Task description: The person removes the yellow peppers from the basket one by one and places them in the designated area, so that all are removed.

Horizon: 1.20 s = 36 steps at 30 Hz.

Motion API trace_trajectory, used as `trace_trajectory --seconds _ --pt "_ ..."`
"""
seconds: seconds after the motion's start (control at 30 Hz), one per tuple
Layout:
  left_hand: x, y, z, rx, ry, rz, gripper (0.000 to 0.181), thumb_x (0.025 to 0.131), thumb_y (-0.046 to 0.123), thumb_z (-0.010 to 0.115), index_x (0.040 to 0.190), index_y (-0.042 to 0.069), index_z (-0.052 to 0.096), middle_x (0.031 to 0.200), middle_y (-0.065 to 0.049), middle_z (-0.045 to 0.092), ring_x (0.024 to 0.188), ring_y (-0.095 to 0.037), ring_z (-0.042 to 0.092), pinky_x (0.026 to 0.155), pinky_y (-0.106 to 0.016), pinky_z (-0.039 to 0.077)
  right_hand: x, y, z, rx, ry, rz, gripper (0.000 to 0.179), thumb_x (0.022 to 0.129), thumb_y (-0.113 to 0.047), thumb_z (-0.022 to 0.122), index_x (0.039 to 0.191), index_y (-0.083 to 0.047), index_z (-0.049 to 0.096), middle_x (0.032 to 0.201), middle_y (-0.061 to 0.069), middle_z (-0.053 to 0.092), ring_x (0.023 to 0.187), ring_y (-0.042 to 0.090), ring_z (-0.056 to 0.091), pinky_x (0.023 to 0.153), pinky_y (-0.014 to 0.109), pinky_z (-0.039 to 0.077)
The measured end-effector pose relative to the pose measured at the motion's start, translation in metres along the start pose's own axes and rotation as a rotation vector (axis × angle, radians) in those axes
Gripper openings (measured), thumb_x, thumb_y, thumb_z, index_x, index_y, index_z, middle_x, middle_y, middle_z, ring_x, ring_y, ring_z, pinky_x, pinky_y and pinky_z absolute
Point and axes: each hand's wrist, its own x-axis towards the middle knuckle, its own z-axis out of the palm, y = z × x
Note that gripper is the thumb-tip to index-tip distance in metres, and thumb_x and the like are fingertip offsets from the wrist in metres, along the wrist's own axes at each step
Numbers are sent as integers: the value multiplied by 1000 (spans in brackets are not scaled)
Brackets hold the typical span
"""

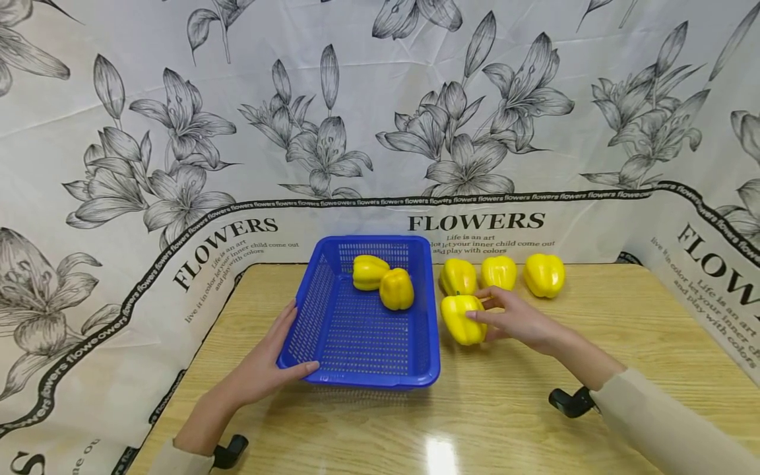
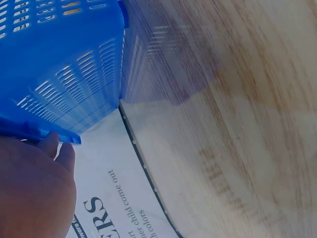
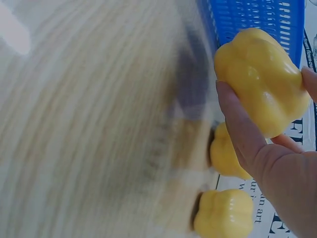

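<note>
A blue plastic basket (image 1: 362, 343) with slotted walls stands on the table, two yellow bell peppers (image 1: 396, 289) lying inside toward its back right. My left hand (image 1: 267, 366) holds the basket by its front left corner, thumb on the front rim and fingers along the left side. In the left wrist view, fingertips (image 2: 65, 157) show at the basket's rim. Just right of the basket, my right hand (image 1: 513, 322) grips another yellow bell pepper (image 1: 462, 322) between thumb and fingers. The right wrist view shows this held pepper (image 3: 262, 82) raised over the table, overlapping the basket wall.
Three more yellow bell peppers (image 1: 499, 273) sit in a row on the wooden table (image 1: 510, 415), right of the basket near the back edge. Behind the table hangs a white cloth (image 1: 356, 165) printed with flowers and lettering. Black straps (image 1: 571, 401) show at both wrists.
</note>
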Motion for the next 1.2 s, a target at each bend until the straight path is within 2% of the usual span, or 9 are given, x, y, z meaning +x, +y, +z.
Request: trace_trajectory --seconds 0.23,0.5,0.77,1.03,1.2 --pt "0 0 0 8 3 -3 109 89 50 76 167 19 7 172 4 -1 155 -39 13 118 -67 22 -4 11 5 53 -5 4 71 101 -29 68 150 8 33 142 34 38 102 30 63 88 47 60" --pt "0 -2 1 10 3 -3 109 89 54 75 167 20 6 172 3 0 155 -39 12 117 -68 22 -5 22 9 31 -15 11 65 101 -29 67 146 9 39 132 29 52 94 27 66 88 47 59" --pt "0 -1 0 10 0 -1 108 89 53 75 167 20 8 172 4 -1 155 -39 12 117 -69 22 -7 27 9 74 -31 35 70 103 -29 63 150 12 31 137 33 51 102 29 66 91 47 59" --pt "0 -1 0 14 1 -1 107 90 52 74 167 20 7 172 4 -1 155 -40 12 117 -68 22 -11 31 2 130 -123 22 72 108 -28 54 154 16 19 149 38 38 125 37 59 97 49 56" --pt "0 -1 0 11 0 -3 108 89 54 74 167 20 6 172 5 -2 156 -39 11 117 -68 21 -12 34 -1 118 -137 9 74 109 -29 52 155 17 17 150 38 36 129 39 55 98 48 56"
